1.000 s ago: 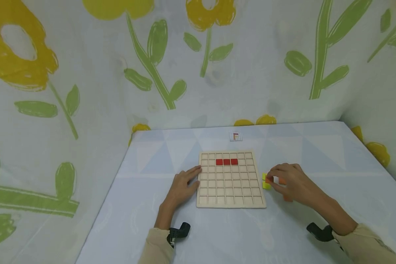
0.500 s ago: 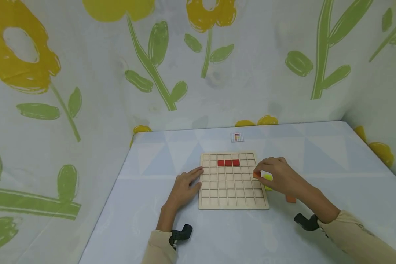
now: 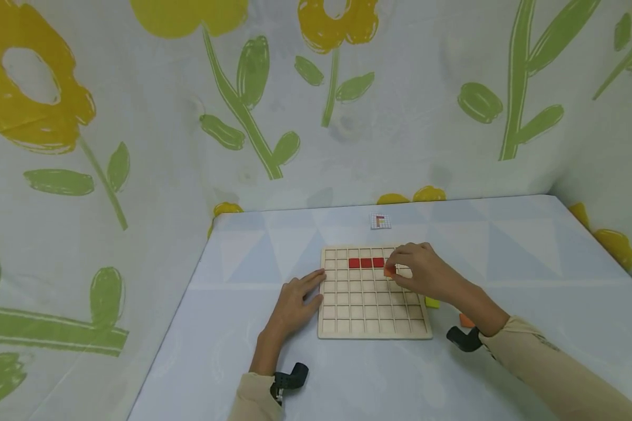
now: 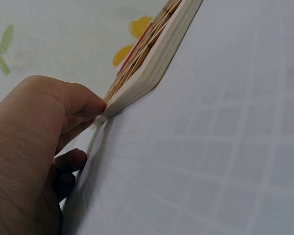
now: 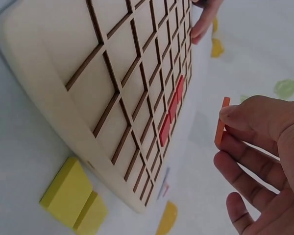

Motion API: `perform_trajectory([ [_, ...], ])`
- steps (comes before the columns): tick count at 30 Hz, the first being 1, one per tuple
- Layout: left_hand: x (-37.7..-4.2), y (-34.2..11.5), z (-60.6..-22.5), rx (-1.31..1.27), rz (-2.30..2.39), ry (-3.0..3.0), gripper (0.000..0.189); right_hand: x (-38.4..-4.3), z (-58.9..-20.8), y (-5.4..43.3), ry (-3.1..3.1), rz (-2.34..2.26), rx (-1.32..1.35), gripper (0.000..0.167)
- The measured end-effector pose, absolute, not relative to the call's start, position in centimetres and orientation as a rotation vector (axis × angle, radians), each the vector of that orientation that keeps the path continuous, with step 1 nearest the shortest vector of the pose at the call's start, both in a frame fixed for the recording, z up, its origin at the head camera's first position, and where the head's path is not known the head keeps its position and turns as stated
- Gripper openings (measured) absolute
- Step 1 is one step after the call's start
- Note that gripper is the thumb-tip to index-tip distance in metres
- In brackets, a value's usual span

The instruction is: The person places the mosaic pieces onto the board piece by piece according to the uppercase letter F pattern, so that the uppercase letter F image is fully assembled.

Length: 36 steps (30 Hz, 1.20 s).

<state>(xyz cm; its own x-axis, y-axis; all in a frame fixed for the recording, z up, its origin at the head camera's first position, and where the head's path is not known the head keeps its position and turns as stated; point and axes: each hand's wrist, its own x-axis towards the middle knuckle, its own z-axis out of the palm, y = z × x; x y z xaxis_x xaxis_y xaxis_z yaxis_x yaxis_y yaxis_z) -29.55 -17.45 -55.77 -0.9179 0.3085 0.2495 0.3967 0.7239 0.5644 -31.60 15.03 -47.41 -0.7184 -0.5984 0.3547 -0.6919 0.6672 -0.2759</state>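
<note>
A square wooden grid board (image 3: 355, 311) lies on the table with three red tiles (image 3: 366, 263) in a row near its far side. My left hand (image 3: 295, 304) rests its fingertips and thumb against the board's left edge, as the left wrist view shows up close. Between thumb and fingertips, my right hand (image 3: 423, 272) pinches a thin orange tile (image 5: 221, 122) over the board, just right of and nearer than the red row. The right wrist view shows that tile on edge, with the other fingers spread below it.
Yellow tiles (image 5: 68, 193) lie by the board's right edge. An orange tile (image 3: 466, 320) sits on the table under the right forearm. Beyond the board is a small card (image 3: 380, 221) printed with a coloured grid pattern. A flowered cloth wall (image 3: 358, 140) rises behind the table.
My right hand has carried the orange tile leftward from the loose tiles, past the board's right edge to over the grid near the red row. The left hand keeps its place.
</note>
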Motion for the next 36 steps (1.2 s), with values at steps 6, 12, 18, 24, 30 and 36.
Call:
perform_trajectory([
  [6, -29.6, -17.4, -56.0, -0.588, -0.952, -2.770, 0.048, -32.4, -47.8, 13.9, -2.652, 0.568, 1.067, 0.020],
  [12, -29.5, -17.4, -56.0, -0.593, -0.957, -2.771, 0.048, -32.9, -47.8, 12.5, -2.692, 0.553, 1.037, 0.017],
  [18, -29.4, -17.4, -56.1, -0.606, -0.943, -2.759, 0.048, -33.5, -48.0, 11.3, -2.660, 0.574, 1.100, 0.015],
  [24, -29.5, -17.6, -56.0, -0.597, -0.915, -2.750, 0.047, -34.1, -48.2, 9.9, -2.666, 0.571, 1.122, 0.012],
  [30, -29.6, -17.4, -55.9, -0.623, -0.944, -2.746, 0.047, -34.5, -48.6, 9.1, -2.677, 0.501, 1.128, 0.009],
  [36, -29.7, -17.4, -56.1, -0.618, -0.928, -2.744, 0.047, -34.8, -48.9, 8.6, -2.685, 0.483, 1.150, 0.009],
])
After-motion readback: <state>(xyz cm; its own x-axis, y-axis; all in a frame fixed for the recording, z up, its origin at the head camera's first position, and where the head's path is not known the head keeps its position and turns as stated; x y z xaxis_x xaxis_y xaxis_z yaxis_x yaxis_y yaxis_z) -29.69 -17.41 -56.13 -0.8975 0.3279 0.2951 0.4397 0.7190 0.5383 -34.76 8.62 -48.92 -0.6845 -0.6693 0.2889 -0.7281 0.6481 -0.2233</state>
